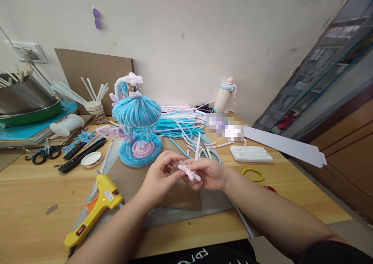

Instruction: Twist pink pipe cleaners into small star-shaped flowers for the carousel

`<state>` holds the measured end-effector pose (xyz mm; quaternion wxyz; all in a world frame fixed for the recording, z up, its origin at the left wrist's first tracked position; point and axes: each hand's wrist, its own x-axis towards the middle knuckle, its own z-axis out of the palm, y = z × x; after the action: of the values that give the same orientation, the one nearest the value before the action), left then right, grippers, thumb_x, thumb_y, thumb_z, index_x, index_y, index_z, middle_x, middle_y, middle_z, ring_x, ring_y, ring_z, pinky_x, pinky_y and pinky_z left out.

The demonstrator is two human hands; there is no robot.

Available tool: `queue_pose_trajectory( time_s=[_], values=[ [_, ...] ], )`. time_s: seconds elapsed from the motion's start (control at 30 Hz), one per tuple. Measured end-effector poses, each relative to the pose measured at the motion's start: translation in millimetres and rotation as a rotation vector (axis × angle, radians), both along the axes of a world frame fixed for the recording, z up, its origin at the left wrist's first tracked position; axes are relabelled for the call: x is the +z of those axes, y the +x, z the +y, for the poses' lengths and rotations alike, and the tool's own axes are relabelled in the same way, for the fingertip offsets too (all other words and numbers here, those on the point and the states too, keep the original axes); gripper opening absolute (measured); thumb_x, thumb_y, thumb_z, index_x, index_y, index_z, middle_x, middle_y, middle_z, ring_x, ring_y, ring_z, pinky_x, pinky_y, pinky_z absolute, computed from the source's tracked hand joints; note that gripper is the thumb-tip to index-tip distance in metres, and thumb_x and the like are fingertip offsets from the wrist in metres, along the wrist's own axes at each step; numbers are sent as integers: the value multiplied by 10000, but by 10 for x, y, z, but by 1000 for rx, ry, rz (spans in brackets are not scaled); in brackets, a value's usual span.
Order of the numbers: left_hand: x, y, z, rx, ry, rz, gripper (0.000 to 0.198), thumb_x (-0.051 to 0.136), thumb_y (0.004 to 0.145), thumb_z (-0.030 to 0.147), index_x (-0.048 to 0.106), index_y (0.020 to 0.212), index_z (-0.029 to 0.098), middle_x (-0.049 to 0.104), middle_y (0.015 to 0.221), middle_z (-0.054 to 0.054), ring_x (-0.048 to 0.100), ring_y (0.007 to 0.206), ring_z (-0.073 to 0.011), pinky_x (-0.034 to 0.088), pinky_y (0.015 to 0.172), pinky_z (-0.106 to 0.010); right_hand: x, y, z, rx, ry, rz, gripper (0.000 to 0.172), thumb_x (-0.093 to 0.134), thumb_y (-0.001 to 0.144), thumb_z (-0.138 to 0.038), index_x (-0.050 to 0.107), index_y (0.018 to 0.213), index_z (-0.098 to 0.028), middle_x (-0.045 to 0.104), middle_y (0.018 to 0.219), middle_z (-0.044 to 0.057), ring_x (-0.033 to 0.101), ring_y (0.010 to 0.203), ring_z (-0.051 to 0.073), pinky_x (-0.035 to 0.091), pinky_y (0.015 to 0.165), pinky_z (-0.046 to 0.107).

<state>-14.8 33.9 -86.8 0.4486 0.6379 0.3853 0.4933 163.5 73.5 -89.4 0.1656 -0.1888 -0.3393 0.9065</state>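
Note:
Between my two hands is a small pale pink piece of fuzzy pipe cleaner, bent into loops. My left hand pinches its left end with thumb and fingers. From the other side my right hand grips the same piece, fingers curled beneath it. A pale strip rises just behind the right fingers. Beyond my left hand stands a blue pipe-cleaner lamp with a pleated shade, a coiled round base and pink flowers. White-handled scissors lie behind my right hand, partly covered.
A yellow glue gun lies at the left on a grey mat, beside a utility knife and black scissors. Blue and pink pipe cleaners are piled behind. A white power bank and yellow ring sit right.

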Motion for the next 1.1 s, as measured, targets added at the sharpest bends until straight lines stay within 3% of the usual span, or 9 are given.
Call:
queue_pose_trajectory(
  time_s=[0.13,0.23,0.37,0.47,0.63,0.7,0.87,0.97,1.1],
  values=[
    [47,-12,-6,0,118,142,113,649,762,228,695,864,211,582,1038,-80,538,1004,-212,436,787,-287,16,-1,-2,-17,24,-61,206,657,727,-200,571,895,-116,481,668,-17,326,508,51,175,448,183],
    [65,-18,-15,77,151,174,79,633,778,239,679,828,200,639,927,-63,563,936,-199,401,862,-316,-15,-30,1,-188,207,-136,216,701,718,-255,574,845,-135,462,624,-39,300,490,46,173,454,189],
    [51,-26,-20,179,51,146,120,663,745,293,658,791,182,647,796,-30,566,778,-173,411,752,-274,-65,-65,17,-421,436,-162,283,689,726,-398,564,750,-145,407,563,-53,289,482,58,176,457,207],
    [18,-30,-5,211,-49,60,153,665,738,323,647,760,172,632,731,-11,541,714,-151,400,699,-249,-56,-78,0,-427,560,-126,347,605,780,-488,586,772,-142,388,582,-43,289,504,72,202,467,218],
    [-26,-10,37,130,-194,-105,207,675,729,350,618,745,152,623,721,-16,550,698,-144,412,676,-248,-8,-128,-84,-448,822,-236,242,647,780,-382,599,828,-149,551,766,9,434,660,96,330,595,226],
    [-27,0,46,84,-265,-161,229,674,728,361,608,721,142,612,695,-16,542,679,-139,412,674,-251,-19,-145,-102,-467,807,-239,232,620,802,-375,592,787,-144,555,711,4,431,632,93,319,579,224],
    [-23,-6,43,-28,-433,-324,273,638,744,398,599,711,130,571,673,-23,503,631,-126,394,628,-249,-79,-143,-95,-454,598,-185,246,645,768,-375,573,746,-140,525,603,-24,338,488,63,212,467,210],
    [-25,-9,36,-61,-456,-309,245,651,736,374,590,731,137,557,662,-11,479,608,-113,371,603,-233,-78,-137,-96,-440,569,-167,243,654,755,-362,569,718,-138,511,591,-28,358,491,62,225,467,203],
    [-6,8,34,-8,-430,-227,241,683,696,355,579,679,139,545,606,10,459,569,-101,340,572,-224,-53,-135,-111,-452,606,-245,245,674,734,-364,571,717,-142,514,627,-23,410,541,74,282,498,202]
  ],
)
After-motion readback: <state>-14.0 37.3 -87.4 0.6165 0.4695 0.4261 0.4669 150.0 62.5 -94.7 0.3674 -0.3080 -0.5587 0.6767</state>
